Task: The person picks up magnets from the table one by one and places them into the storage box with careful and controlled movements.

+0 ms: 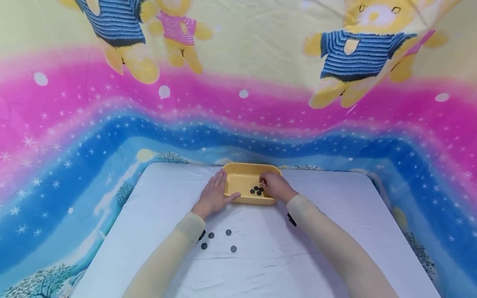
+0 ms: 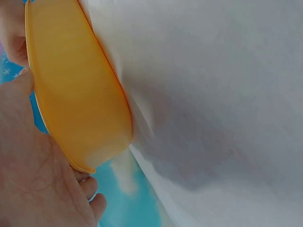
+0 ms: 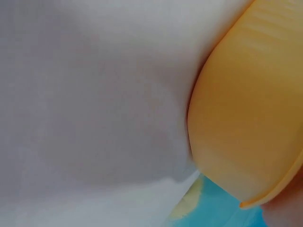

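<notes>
Tray (image 1: 257, 200), discs (image 1: 228, 232) on white table (image 1: 283, 256)

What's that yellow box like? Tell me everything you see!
The yellow box is rectangular with rounded corners, a thin rim and an open top; it looks like plastic. It stands upright at the far edge of the white table. Small black discs lie inside. The left hand touches its left end; the right hand reaches inside.
</notes>
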The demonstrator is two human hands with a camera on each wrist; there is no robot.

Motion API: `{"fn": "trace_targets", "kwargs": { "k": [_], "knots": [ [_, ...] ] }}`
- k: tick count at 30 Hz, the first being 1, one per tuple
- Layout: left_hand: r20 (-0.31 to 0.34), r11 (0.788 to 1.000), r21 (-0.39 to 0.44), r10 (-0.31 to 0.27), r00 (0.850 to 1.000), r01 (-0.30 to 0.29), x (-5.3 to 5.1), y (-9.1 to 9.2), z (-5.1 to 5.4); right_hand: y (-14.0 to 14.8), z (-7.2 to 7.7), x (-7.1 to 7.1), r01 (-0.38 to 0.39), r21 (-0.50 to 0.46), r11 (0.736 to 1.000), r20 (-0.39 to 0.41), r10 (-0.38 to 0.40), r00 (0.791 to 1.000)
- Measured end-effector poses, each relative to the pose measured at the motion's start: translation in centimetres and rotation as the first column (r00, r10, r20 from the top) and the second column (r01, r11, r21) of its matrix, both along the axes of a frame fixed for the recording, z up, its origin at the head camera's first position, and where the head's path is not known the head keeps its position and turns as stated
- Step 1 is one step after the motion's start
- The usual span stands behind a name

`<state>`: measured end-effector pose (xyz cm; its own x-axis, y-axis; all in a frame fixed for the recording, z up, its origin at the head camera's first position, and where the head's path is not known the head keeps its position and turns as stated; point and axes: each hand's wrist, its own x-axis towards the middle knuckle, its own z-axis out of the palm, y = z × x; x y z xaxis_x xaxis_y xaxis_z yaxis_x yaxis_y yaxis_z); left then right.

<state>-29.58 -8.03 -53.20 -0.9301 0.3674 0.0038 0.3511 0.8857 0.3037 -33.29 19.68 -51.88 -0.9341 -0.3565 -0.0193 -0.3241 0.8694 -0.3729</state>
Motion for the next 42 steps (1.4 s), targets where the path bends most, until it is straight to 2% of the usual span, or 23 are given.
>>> {"fn": "trace_targets", "kwargs": {
  "k": [5,10,15,23,29,42],
  "knots": [
    [0.008,1.000,0.003,0.009,1.000,-0.009,-0.1,0.0,0.1,0.6,0.7,0.8,-0.018,-0.073,0.997,-0.077,0.013,0.997],
    [0.002,1.000,0.010,0.012,1.000,-0.012,0.4,0.0,0.5,1.3,1.2,1.8,-0.039,-0.123,0.992,-0.145,0.021,0.989],
    [-0.004,1.000,0.006,0.007,1.000,-0.007,0.4,0.0,0.4,2.1,1.4,2.6,-0.036,-0.104,0.994,-0.208,0.014,0.978],
    [0.007,1.000,-0.005,0.006,1.000,-0.006,0.4,0.0,0.4,3.5,1.1,3.8,-0.012,-0.093,0.996,-0.258,-0.012,0.966],
    [-0.003,1.000,0.005,-0.002,1.000,0.002,0.3,-0.1,0.3,4.3,0.2,4.5,0.004,-0.098,0.995,-0.268,-0.030,0.963],
    [-0.005,1.000,0.014,-0.002,1.000,0.002,0.1,-0.1,0.1,4.5,-1.6,5.2,0.039,-0.058,0.998,-0.182,-0.050,0.982]
  ]
}}
